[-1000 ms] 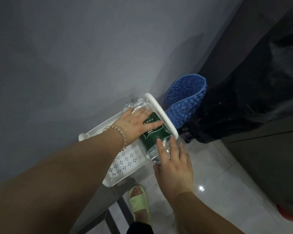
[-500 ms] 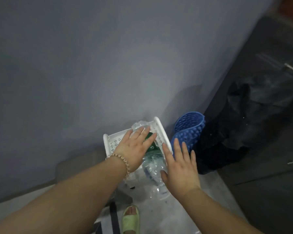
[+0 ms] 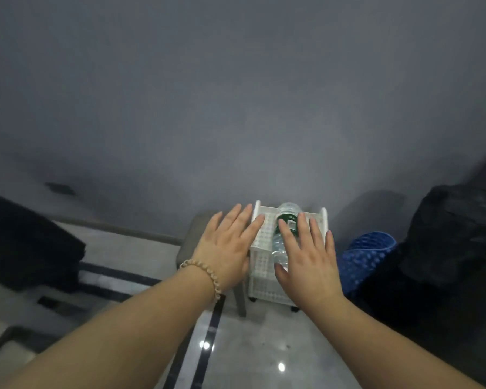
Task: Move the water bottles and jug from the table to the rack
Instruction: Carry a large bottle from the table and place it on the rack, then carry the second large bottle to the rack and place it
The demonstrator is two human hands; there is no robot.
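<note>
White rack (image 3: 260,242) between the hands holds one clear green-label water bottle (image 3: 285,223) lying flat. Left hand (image 3: 229,249) and right hand (image 3: 306,262) both open, fingers spread, gripping nothing.

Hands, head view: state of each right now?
Left hand: open, fingers spread, holding nothing.
Right hand: open, flat above the clear plastic green-labelled bottle lying in the white perforated rack; contact unclear.
</note>
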